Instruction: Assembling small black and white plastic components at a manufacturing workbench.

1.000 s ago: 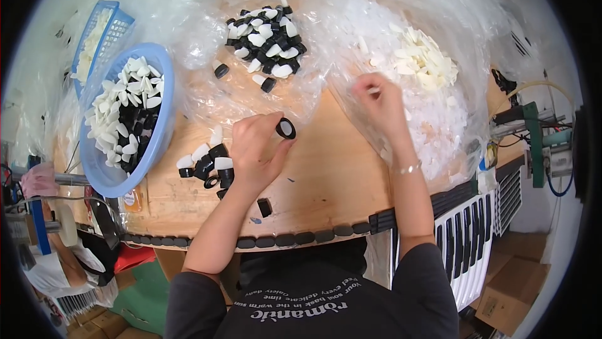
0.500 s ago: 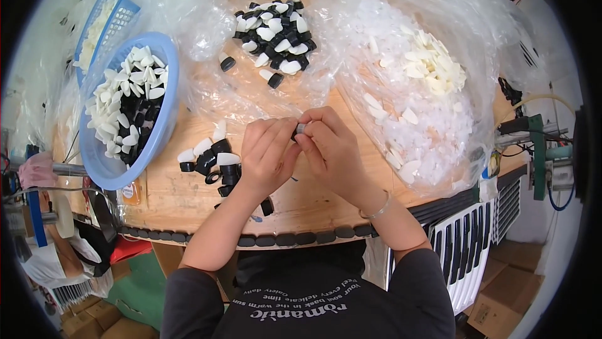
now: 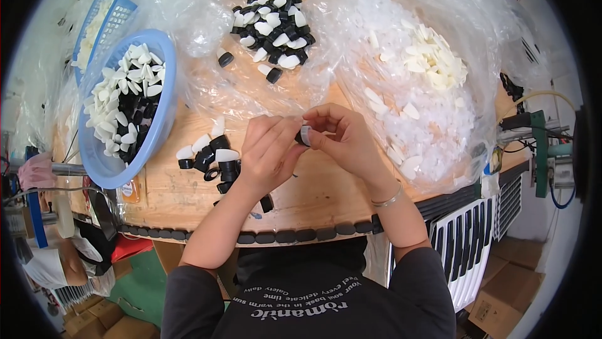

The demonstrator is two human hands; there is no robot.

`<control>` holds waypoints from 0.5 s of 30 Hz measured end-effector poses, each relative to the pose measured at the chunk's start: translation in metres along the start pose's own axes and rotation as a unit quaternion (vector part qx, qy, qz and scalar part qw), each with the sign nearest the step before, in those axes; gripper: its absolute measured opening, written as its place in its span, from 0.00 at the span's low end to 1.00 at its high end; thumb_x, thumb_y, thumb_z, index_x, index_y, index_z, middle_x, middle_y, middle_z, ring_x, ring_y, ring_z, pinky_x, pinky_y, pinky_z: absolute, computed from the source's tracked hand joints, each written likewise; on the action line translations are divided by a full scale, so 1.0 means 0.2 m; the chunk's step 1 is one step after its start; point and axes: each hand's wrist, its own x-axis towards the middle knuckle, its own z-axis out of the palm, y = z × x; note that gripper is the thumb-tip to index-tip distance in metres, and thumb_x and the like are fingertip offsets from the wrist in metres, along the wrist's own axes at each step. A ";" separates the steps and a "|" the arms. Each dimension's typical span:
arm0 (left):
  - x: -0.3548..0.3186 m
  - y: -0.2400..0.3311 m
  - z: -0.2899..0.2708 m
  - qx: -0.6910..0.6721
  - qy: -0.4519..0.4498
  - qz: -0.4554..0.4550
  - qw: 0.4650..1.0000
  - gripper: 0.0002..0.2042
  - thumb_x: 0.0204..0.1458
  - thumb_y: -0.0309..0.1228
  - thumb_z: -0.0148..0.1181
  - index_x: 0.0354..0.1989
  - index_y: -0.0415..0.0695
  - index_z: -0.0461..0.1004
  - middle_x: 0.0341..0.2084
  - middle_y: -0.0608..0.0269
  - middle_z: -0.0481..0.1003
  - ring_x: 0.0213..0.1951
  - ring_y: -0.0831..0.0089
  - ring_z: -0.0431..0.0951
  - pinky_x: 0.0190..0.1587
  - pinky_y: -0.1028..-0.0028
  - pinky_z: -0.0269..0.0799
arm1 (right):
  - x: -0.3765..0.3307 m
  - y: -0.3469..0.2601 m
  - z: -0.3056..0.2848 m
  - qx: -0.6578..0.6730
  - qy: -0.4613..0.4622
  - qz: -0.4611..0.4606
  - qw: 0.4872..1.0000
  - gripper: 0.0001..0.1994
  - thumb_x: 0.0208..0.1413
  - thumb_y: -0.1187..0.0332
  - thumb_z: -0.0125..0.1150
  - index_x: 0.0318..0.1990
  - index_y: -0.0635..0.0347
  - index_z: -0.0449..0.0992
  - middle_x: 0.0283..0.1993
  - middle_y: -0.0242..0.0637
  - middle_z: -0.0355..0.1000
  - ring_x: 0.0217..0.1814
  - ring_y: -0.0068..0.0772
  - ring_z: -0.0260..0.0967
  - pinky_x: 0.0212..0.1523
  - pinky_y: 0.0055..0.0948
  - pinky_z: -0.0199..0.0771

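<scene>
Above the middle of the table, my left hand (image 3: pixel 266 151) and my right hand (image 3: pixel 342 141) meet around a small round black cap (image 3: pixel 300 136) with a greyish translucent face. The left fingers wrap its far side and hide part of it. My right thumb and index finger pinch its right side, while the other right fingers curl loosely. Beside my left wrist lies a loose group of black caps (image 3: pixel 204 161), several with a white tongue-shaped piece (image 3: pixel 184 152) attached. Farther off is a bigger heap of similar black-and-white caps (image 3: pixel 276 31) on clear plastic.
A blue oval basin (image 3: pixel 170 97) at left holds white pieces and black caps. Behind it stands a blue slotted basket (image 3: pixel 125 13). At right, a clear plastic bag (image 3: pixel 351 82) carries translucent pieces (image 3: pixel 433 141) and cream pieces (image 3: pixel 439 63). Black ovals (image 3: pixel 285 237) line the table's front edge.
My right hand has shifted slightly right and its fingers have loosened, showing more of the cap and its greyish face. My left hand stays nearly in place around the cap.
</scene>
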 end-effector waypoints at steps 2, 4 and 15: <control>0.00 0.00 0.00 -0.007 -0.003 0.003 1.000 0.25 0.30 0.19 0.70 0.43 0.33 0.74 0.36 0.54 0.78 0.35 0.60 0.75 0.37 0.68 0.70 | 0.00 0.02 -0.01 0.006 -0.006 0.007 1.000 0.10 0.53 0.76 0.63 0.42 0.66 0.73 0.38 0.33 0.74 0.37 0.20 0.72 0.41 0.20 0.75; -0.01 0.01 0.01 -0.013 -0.005 0.006 1.000 0.25 0.30 0.19 0.70 0.43 0.33 0.74 0.36 0.53 0.78 0.35 0.60 0.75 0.36 0.68 0.71 | 0.00 0.02 -0.02 0.012 -0.012 0.015 1.000 0.11 0.53 0.73 0.64 0.42 0.66 0.73 0.37 0.34 0.75 0.35 0.20 0.73 0.39 0.20 0.75; -0.01 0.01 0.01 -0.045 -0.023 -0.008 0.999 0.22 0.32 0.19 0.68 0.42 0.33 0.75 0.35 0.53 0.76 0.34 0.60 0.75 0.37 0.67 0.70 | -0.01 -0.02 -0.02 0.021 -0.037 0.074 0.996 0.07 0.55 0.74 0.62 0.39 0.63 0.72 0.35 0.29 0.72 0.35 0.17 0.70 0.36 0.17 0.71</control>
